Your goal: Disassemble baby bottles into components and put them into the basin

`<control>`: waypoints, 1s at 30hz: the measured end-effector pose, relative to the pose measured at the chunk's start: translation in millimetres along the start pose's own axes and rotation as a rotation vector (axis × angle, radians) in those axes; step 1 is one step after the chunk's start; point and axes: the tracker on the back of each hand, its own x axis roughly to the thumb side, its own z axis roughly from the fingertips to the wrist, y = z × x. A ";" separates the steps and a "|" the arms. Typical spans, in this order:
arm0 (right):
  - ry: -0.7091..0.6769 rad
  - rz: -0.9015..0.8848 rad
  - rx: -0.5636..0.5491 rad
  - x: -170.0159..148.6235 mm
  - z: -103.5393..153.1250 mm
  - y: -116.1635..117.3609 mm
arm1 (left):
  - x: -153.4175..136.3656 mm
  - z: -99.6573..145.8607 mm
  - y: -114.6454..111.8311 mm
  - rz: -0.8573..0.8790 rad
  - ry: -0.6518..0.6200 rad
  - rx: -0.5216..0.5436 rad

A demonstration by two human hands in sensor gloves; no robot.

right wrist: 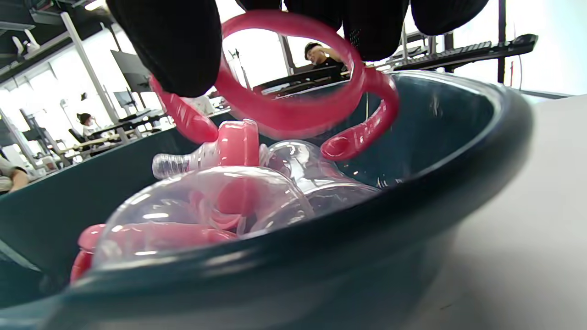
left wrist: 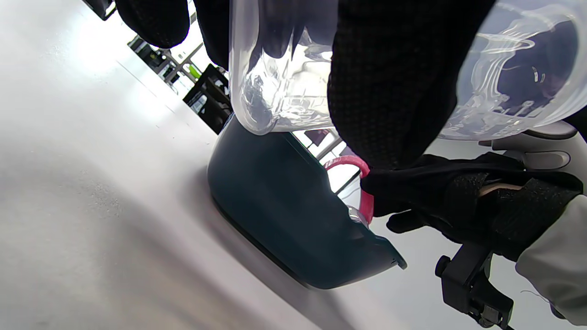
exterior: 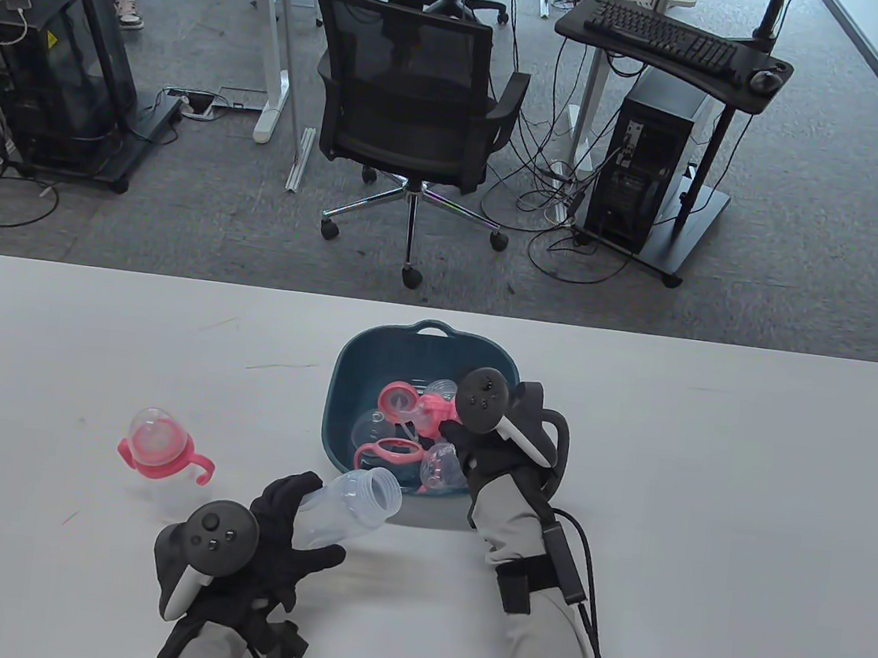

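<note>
A white table [exterior: 701,533] fills the lower half of the frame. A dark teal basin [exterior: 346,382] sits on it at center. An assembled pink-handled bottle [exterior: 155,455] stands at lower left, well apart from the basin.

White table [exterior: 701,533] on grey carpet [exterior: 814,229]. Behind: black mesh office chair [exterior: 413,104], tower computer [exterior: 647,170] beneath keyboard stand [exterior: 669,46], white-legged desks [exterior: 282,34]; cables, possibly power leads, trail across floor.
</note>
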 end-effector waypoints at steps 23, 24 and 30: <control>-0.147 0.010 -0.271 -25.9 109.5 -33.3 | -0.6 0.7 -1.8 -0.011 0.000 -0.005; -0.148 0.012 -0.279 -28.0 114.2 -32.9 | -0.6 0.6 -2.0 -0.012 0.000 -0.006; -0.146 -0.007 -0.307 -43.8 141.9 -28.5 | -1.9 0.9 -1.1 -0.003 0.011 -0.001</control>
